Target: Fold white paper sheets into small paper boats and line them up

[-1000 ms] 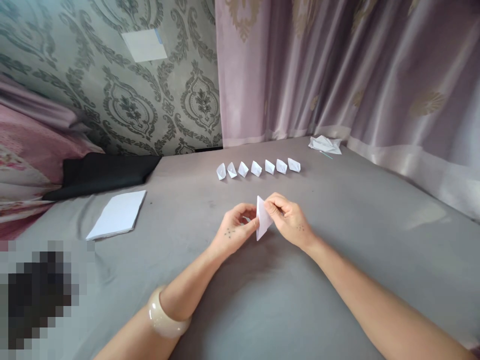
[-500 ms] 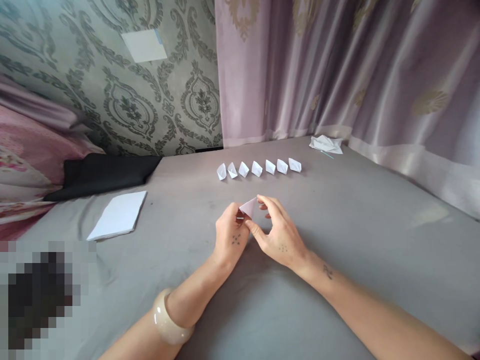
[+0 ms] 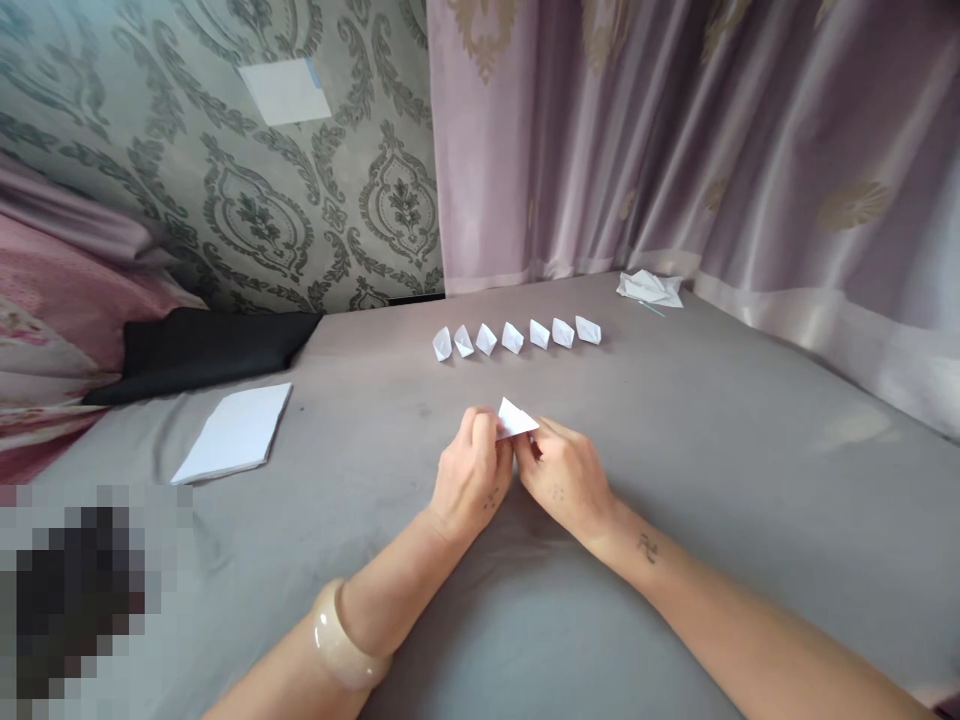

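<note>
A small folded piece of white paper [image 3: 516, 419] sticks up between my two hands, just above the grey sheet. My left hand [image 3: 472, 462] is closed on its left side, with the fingers curled around it. On the other side, my right hand [image 3: 564, 470] pinches the lower right edge; its fingertips are partly hidden. Beyond the hands, several small folded white paper shapes [image 3: 512, 338] stand in a row on the sheet.
To the left lies a stack of white paper [image 3: 234, 432], with a black cloth [image 3: 217, 345] behind it. A heap of folded white paper [image 3: 649, 288] sits at the back right beside the curtain [image 3: 570, 140]. A grey sheet [image 3: 720, 450] covers the surface.
The folded paper has turned, and its point now faces right. My right fingers, spread apart before, have closed in on it, and both hands have drawn together.
</note>
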A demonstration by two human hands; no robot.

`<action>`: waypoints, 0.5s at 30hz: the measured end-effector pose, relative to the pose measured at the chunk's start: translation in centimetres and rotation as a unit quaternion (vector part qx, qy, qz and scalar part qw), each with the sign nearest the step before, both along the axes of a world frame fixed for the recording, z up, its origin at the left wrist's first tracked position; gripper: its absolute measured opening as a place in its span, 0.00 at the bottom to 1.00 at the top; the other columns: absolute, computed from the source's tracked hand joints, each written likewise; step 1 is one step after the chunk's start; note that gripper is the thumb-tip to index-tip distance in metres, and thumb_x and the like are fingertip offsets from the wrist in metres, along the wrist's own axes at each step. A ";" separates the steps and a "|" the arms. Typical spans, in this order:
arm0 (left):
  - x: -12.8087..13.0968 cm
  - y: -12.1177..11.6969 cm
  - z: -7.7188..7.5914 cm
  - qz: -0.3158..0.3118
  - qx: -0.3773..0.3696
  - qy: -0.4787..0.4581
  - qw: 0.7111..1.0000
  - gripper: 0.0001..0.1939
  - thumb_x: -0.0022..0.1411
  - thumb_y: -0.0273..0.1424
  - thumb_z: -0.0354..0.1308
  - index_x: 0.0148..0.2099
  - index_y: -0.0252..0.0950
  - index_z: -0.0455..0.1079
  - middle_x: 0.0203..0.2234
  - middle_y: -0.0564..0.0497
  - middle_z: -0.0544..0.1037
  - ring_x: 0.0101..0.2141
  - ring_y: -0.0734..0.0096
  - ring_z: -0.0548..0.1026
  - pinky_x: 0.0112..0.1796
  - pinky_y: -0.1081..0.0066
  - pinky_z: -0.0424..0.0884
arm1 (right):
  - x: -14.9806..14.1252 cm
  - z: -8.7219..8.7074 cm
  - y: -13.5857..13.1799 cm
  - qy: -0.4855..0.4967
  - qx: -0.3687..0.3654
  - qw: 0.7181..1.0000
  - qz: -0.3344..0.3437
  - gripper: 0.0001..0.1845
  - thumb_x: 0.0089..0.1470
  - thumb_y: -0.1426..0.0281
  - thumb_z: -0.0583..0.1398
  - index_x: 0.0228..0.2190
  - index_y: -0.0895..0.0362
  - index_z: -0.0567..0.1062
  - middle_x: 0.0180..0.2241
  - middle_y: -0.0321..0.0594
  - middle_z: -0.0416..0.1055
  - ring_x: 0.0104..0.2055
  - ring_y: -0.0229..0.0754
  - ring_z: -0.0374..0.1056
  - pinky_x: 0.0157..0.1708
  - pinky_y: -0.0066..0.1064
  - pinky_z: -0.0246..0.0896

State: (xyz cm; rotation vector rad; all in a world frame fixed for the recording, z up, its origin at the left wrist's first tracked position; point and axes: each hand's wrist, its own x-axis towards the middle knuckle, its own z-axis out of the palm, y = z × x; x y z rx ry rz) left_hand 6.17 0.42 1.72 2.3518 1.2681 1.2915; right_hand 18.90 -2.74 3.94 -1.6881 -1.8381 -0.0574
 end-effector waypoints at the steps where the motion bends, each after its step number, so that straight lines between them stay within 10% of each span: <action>1: 0.0 0.2 -0.1 -0.003 -0.013 -0.015 1.000 0.08 0.60 0.23 0.49 0.42 0.38 0.58 0.35 0.49 0.70 0.29 0.74 0.70 0.30 0.73 0.69 | 0.0 -0.2 0.0 -0.031 0.022 0.999 -0.002 0.13 0.58 0.73 0.53 0.22 0.57 0.70 0.21 0.35 0.69 0.22 0.36 0.64 0.22 0.30 0.45; 7: -0.4 1.4 0.0 -0.095 -0.081 -0.042 0.991 0.28 0.52 0.15 0.45 0.55 0.36 0.55 0.43 0.43 0.71 0.38 0.69 0.72 0.41 0.67 0.70 | -0.2 -0.6 -0.3 -0.177 0.123 0.977 0.010 0.11 0.55 0.79 0.54 0.24 0.57 0.70 0.21 0.34 0.67 0.22 0.36 0.64 0.24 0.30 0.46; 15: -0.3 1.2 0.3 -0.087 -0.053 -0.039 0.994 0.23 0.52 0.16 0.45 0.50 0.35 0.61 0.36 0.46 0.73 0.37 0.68 0.71 0.39 0.68 0.68 | -0.5 -0.2 -0.7 -0.200 0.132 0.971 -0.002 0.10 0.53 0.80 0.55 0.23 0.57 0.68 0.20 0.34 0.67 0.22 0.36 0.63 0.24 0.30 0.46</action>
